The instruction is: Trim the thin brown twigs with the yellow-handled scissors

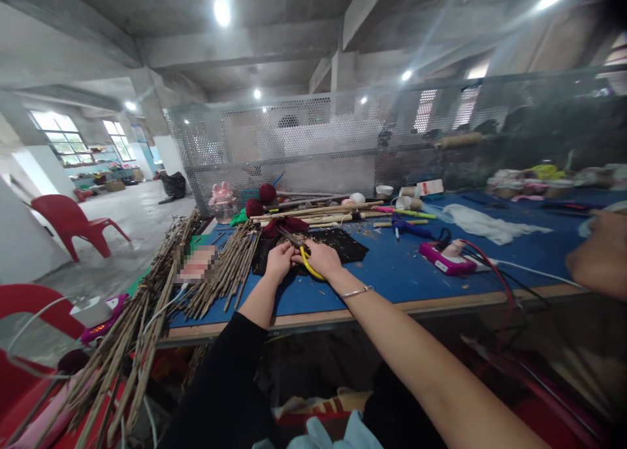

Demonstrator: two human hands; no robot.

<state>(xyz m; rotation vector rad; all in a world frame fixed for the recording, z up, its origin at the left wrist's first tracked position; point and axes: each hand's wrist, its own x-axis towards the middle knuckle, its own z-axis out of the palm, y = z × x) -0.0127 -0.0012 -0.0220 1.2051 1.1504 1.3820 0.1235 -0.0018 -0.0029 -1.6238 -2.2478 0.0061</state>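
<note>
My right hand (321, 261) is closed round yellow-handled scissors (311, 266), whose dark blades point up and away to the left. Close beside it, my left hand (279, 262) has its fingers drawn together near the blades; whatever they pinch is too small to make out. Both hands are over a black cloth (349, 245) strewn with small plant scraps. Dark red material (287, 225) lies just beyond the blades. To the left of my left hand, a bundle of thin brown sticks (225, 266) rests on the blue tabletop (392, 279).
Long twigs (132, 344) lean across the left side over red chairs. Two dark red yarn balls (267, 194) and several rods lie behind the cloth. A purple power strip (447, 260) with cables sits right. Another person's blurred hand (600, 256) shows at the right edge. Perforated metal panels (294, 142) stand behind.
</note>
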